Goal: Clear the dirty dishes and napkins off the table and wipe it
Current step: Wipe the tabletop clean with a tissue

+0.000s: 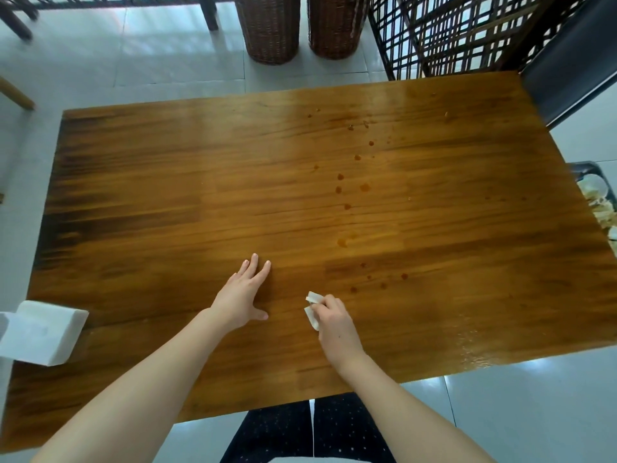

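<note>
A brown wooden table (167,202) fills the view, with no dishes on it. Several small dark drops of spilled liquid (347,192) run in a line down its right-middle part. My right hand (335,324) grips a folded white napkin (313,309) and holds it down on the tabletop near the front edge. Just left of it, my left hand (242,294) lies flat on the wood with fingers straight and spread. A white box of napkins (43,332) stands on the table's front left corner.
A dark bin (597,195) holding crumpled white waste sits by the table's right edge. Two woven wicker baskets (272,28) and a dark lattice chair (467,31) stand beyond the far edge. A wet sheen (484,345) shows on the front right corner.
</note>
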### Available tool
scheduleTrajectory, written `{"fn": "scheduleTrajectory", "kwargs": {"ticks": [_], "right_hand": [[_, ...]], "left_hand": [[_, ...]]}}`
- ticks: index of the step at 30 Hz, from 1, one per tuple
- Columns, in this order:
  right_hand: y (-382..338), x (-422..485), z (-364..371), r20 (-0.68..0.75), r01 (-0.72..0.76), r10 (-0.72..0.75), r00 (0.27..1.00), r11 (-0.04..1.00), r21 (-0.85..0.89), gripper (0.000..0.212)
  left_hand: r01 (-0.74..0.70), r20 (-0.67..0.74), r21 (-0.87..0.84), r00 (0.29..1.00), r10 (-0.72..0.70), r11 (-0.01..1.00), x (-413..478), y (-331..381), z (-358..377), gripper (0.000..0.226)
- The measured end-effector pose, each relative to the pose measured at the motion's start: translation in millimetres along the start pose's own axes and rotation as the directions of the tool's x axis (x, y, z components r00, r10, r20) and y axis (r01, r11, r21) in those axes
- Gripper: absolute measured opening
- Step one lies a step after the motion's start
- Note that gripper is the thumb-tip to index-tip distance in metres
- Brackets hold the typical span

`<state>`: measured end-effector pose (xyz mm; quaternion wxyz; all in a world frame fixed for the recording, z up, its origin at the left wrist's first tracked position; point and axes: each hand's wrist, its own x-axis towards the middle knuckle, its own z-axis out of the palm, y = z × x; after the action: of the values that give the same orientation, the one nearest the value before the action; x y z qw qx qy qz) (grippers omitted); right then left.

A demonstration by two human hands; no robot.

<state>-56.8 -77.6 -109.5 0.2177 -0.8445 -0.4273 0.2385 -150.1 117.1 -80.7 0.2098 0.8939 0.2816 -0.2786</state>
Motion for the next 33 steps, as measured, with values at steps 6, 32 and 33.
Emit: {"fn": "scheduleTrajectory", "kwargs": {"ticks": [6,32,33], "right_hand": [[51.6,21.3,-46.0,-0.113,-0.207,0.216,0.97,0.975,0.086,0.023],[82.1,68.2,-87.7,-0.351,-0.435,0.506,0.788,0.861,0.263,0.019],[79.9,70.3,-86.0,-0.357,-0.451,0.52,0.776,0.853,0.261,0.019]], "left_hand": [[0.004,-0.008,-0.008,1.0,-0.004,1.0,-2.0,1.9,-0.8,0.112],[0.058,-0.015,-0.067,0.998,-0.059,0.996,-2.8,6.7,-4.3,0.112],[0.062,-0.013,-0.072,0.998,-0.063,0.995,-3.1,7.5,-5.0,0.112]]}}
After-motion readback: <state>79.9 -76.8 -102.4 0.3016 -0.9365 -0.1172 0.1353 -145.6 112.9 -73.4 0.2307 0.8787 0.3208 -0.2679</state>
